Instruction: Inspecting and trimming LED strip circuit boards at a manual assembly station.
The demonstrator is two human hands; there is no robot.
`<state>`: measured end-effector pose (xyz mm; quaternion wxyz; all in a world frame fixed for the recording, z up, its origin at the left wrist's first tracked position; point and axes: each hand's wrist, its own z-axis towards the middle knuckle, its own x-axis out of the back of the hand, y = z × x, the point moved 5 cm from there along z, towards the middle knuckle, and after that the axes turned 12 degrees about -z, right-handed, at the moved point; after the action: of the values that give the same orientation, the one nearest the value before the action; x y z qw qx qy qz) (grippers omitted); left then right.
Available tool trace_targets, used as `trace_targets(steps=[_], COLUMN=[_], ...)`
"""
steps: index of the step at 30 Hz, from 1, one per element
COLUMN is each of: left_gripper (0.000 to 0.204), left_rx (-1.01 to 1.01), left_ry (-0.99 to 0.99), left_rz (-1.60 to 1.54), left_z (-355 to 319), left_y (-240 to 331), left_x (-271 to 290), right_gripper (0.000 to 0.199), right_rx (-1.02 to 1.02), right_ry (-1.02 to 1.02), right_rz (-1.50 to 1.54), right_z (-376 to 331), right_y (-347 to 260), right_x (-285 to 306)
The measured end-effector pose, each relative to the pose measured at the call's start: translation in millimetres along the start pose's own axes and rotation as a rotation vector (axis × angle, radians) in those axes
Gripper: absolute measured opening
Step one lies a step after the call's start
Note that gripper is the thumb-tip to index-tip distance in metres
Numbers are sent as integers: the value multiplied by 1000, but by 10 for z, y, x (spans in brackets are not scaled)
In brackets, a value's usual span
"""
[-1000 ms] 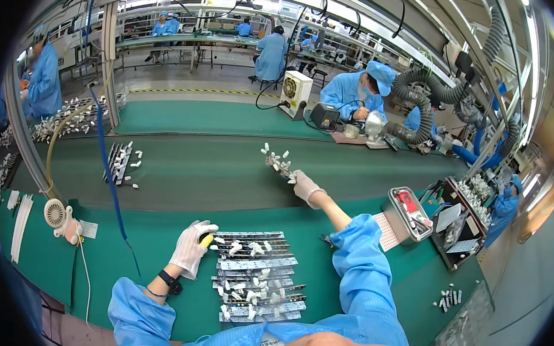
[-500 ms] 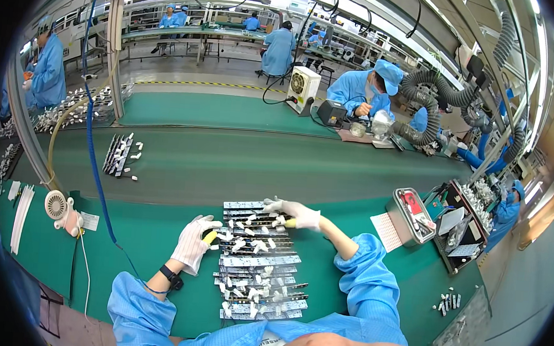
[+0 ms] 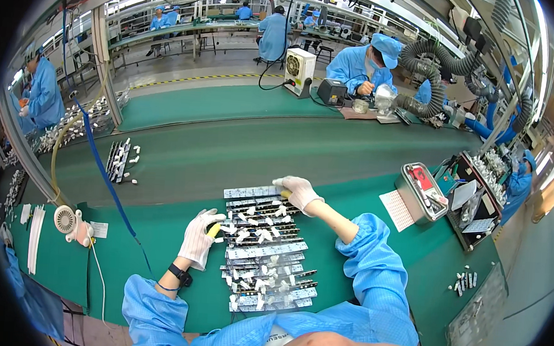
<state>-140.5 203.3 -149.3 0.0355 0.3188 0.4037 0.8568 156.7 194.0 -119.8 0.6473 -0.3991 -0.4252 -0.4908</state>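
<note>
In front of me lies a stack of long, narrow circuit board strips (image 3: 266, 251) in rows, with white connectors and leads across them. My right hand (image 3: 299, 193), in a white glove with yellow on the thumb, closes on the right end of the farthest circuit board strip (image 3: 250, 192), which lies slightly tilted. My left hand (image 3: 198, 238), gloved the same way, rests beside the left ends of the upper rows. Its fingers are stretched out and its thumb stands apart, with nothing visible in it.
A small fan (image 3: 66, 221) and white strips (image 3: 35, 239) are at left. A metal tin (image 3: 423, 194) and a dark box of parts (image 3: 471, 210) stand right. More strips (image 3: 118, 162) lie beyond, left. A blue coiled hose (image 3: 103, 169) hangs at left. A co-worker (image 3: 367, 67) sits opposite.
The view has shifted slightly. My right hand has moved from over the upper rows to the end of the farthest strip, which now tilts. My left hand stays by the left ends.
</note>
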Motion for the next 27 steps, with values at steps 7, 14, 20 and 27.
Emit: trace_targets(steps=[7, 14, 20, 27], left_gripper=[34, 56, 60, 52], left_rx=[201, 368, 401, 273], left_ry=[341, -41, 161, 78], left_rz=[-408, -1003, -812, -364], left_z=[-38, -203, -581, -559], left_y=[140, 1044, 1421, 1418], left_x=[322, 272, 159, 197], right_gripper=[29, 19, 63, 35], right_rx=[-534, 200, -260, -379], right_ry=[336, 350, 35, 41], right_rz=[1428, 191, 1370, 1229], right_z=[-238, -929, -1277, -1352], right_y=[45, -654, -854, -736], right_x=[430, 1359, 1165, 1133])
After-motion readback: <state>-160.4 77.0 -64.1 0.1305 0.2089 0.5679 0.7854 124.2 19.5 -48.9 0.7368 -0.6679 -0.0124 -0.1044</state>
